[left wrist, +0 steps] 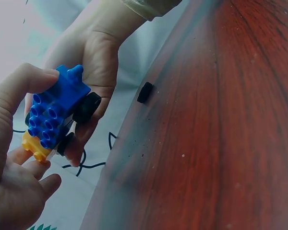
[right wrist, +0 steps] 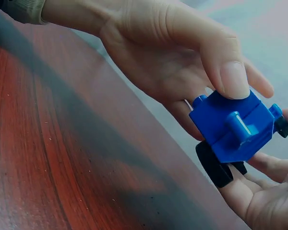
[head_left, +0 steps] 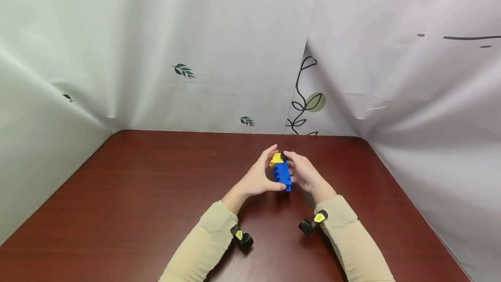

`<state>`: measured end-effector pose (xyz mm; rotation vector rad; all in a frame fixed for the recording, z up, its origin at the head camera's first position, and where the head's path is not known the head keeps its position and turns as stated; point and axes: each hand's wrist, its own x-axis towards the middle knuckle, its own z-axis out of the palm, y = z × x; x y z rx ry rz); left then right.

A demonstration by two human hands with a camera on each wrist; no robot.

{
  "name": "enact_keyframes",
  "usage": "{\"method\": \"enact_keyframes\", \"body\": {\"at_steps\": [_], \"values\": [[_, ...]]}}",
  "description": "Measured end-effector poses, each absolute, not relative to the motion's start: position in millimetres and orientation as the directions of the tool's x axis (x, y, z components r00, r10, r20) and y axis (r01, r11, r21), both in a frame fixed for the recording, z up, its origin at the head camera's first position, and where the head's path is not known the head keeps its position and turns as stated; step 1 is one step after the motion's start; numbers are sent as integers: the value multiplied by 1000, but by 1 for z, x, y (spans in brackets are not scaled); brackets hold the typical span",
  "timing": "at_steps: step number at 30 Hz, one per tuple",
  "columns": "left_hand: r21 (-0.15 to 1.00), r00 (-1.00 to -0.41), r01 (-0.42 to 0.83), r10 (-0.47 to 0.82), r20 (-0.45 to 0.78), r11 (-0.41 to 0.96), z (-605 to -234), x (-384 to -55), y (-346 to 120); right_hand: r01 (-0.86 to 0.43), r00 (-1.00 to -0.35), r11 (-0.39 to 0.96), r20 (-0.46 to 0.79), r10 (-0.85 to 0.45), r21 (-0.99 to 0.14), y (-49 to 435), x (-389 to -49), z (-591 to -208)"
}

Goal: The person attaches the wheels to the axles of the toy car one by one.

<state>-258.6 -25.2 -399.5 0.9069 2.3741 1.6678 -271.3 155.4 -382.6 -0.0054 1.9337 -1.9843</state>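
Note:
A toy brick vehicle (head_left: pixel 282 175) is held up between both hands over the table. Its body is blue with studs, one end is yellow, and black wheels (left wrist: pixel 87 108) show along its side. My left hand (head_left: pixel 256 178) grips it lengthwise, thumb on the blue end and fingers at the yellow brick (left wrist: pixel 35 145). On the other side, my right hand (head_left: pixel 306 175) holds it by the wheeled side, fingertips at a black wheel near the yellow end. From the right wrist view, the blue end (right wrist: pixel 233 127) faces the camera with a rounded peg sticking out.
The dark red-brown table (head_left: pixel 148 199) spreads around both hands. A small black piece (left wrist: pixel 145 92) lies near the table's edge in the left wrist view. Pale printed sheets (head_left: pixel 219 47) hang behind and beside the table. Each sleeve carries a black wrist camera (head_left: pixel 243 239).

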Motion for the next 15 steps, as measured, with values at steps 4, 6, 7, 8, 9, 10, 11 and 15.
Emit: {"method": "enact_keyframes", "body": {"at_steps": [4, 6, 7, 8, 9, 10, 11, 15], "values": [[882, -813, 428, 513, 278, 200, -401, -259, -22, 244, -935, -31, -227, -272, -969, 156, -270, -386], [886, -820, 418, 504, 272, 202, -401, -258, -22, 243, -933, -41, -222, -282, -969, 155, -269, -386], [888, -823, 411, 503, 264, 206, -402, -257, -22, 246, -933, -49, -223, -281, -968, 155, -269, -387], [890, -823, 406, 506, 258, 208, -402, -257, -22, 252, -935, -62, -227, -274, -966, 155, -268, -387], [891, -822, 403, 510, 252, 210, -403, -257, -22, 256, -937, -73, -229, -263, -964, 154, -267, -388], [891, -821, 402, 515, 248, 210, -403, -256, -22, 259, -941, -86, -231, -249, -962, 154, -267, -388], [891, -821, 400, 516, 244, 214, -403, -256, -22, 258, -945, -103, -229, -234, -961, 153, -266, -388], [890, -831, 395, 500, 242, 226, -402, -257, -22, 223, -963, -165, -191, -189, -961, 151, -266, -388]]}}
